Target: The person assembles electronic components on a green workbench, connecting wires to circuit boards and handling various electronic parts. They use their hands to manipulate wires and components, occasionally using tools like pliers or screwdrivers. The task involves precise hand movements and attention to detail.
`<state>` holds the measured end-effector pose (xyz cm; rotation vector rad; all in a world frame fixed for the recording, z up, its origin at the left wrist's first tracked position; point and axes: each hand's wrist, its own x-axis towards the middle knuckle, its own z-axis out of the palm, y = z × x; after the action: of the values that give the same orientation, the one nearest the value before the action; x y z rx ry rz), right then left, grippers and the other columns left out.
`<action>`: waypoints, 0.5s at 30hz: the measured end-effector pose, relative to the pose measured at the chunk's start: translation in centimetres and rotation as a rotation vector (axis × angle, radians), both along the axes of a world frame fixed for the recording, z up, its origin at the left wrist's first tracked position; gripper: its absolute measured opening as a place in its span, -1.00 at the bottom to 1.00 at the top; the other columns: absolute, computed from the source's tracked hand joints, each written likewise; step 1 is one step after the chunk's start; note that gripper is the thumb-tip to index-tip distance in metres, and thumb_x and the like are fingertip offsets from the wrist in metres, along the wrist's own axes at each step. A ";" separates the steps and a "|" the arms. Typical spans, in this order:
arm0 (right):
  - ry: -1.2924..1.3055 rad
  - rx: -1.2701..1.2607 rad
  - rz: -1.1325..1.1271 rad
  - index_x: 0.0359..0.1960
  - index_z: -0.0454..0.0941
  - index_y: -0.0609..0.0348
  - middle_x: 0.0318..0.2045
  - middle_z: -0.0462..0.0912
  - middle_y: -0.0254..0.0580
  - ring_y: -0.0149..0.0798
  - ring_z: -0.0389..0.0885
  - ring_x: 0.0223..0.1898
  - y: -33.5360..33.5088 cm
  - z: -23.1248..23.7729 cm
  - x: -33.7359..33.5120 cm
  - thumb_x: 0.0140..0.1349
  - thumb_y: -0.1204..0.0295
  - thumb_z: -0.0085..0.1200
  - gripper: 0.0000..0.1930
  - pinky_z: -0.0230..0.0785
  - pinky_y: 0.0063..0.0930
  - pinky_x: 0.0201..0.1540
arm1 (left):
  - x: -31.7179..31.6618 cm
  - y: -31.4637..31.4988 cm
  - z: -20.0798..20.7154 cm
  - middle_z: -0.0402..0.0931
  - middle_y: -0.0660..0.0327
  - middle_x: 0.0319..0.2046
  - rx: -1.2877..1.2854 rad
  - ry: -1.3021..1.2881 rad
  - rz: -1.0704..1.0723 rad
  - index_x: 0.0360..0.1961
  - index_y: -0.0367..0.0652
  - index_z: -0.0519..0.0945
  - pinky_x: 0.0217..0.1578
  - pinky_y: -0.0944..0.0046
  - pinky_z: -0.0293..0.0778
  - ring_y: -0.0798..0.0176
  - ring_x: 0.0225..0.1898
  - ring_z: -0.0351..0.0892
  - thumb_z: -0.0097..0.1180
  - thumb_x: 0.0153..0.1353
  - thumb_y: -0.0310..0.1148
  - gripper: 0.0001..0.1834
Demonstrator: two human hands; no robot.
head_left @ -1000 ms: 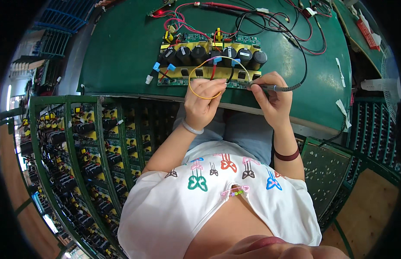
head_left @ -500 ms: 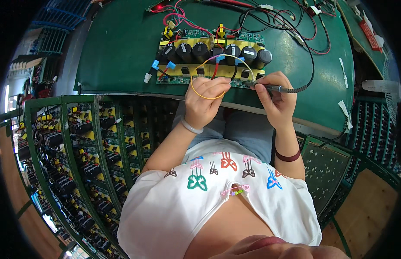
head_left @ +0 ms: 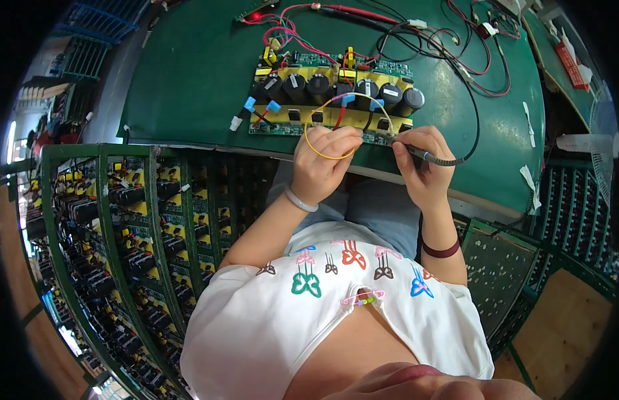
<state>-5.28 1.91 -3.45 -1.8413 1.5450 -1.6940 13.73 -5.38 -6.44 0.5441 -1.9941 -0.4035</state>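
Observation:
A green circuit board (head_left: 263, 127) lies near the table's front edge, with a row of black cylindrical capacitors (head_left: 318, 89) and yellow strips. My right hand (head_left: 426, 157) is closed around a black pen-shaped probe (head_left: 416, 152), its tip by the board's near right edge. A black cable runs from its back end. My left hand (head_left: 328, 160) is closed in a pinch at the board's near edge. A thin yellow wire (head_left: 314, 145) loops over that hand and arches to the probe's tip; its end at my left fingertips is hidden. Blue-sleeved terminals (head_left: 348, 99) on red and black leads stand on the board.
Red and black test leads (head_left: 353, 11) and tangled cables (head_left: 456, 57) lie on the far side of the green table (head_left: 183, 80). A small board with a red light (head_left: 256, 15) sits far left. A green rack (head_left: 153, 220) full of boards stands left. Paper scraps (head_left: 531, 183) lie right.
The whole view has shifted slightly, with the board and both hands a little lower and to the right. My hands keep nearly the same hold beside the board.

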 end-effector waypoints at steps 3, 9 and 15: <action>0.000 0.010 -0.018 -0.34 0.58 0.24 -0.44 0.59 -0.15 -0.18 0.55 -0.42 0.6 -0.1 -0.1 0.07 0.70 0.24 -0.85 0.41 -0.39 -0.37 | -0.3 0.3 -0.1 0.66 0.25 -0.19 -0.028 -0.028 0.013 -0.18 -0.06 0.61 -0.24 0.14 0.45 0.11 -0.31 0.55 0.31 0.05 -0.54 -0.71; -0.002 -0.016 0.027 -0.34 0.56 0.24 -0.43 0.56 -0.11 -0.17 0.54 -0.43 -0.1 -0.1 0.5 0.11 0.69 0.20 -0.88 0.39 -0.39 -0.39 | 0.4 0.2 -0.5 0.63 0.27 -0.13 -0.068 -0.061 0.050 -0.10 -0.03 0.57 -0.24 0.10 0.46 0.11 -0.29 0.55 0.31 0.06 -0.50 -0.66; 0.035 -0.001 -0.011 -0.31 0.54 0.23 -0.42 0.55 -0.08 -0.12 0.57 -0.43 0.4 0.3 0.5 0.13 0.66 0.22 -0.87 0.41 -0.36 -0.37 | 0.3 0.3 -0.1 0.64 0.25 -0.08 -0.061 -0.050 0.001 -0.07 -0.09 0.56 -0.21 0.15 0.45 0.14 -0.24 0.56 0.25 0.12 -0.50 -0.69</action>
<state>-4.77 2.29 -3.15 -1.8760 1.5699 -1.6768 14.02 -5.05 -6.50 0.5213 -2.0475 -0.3308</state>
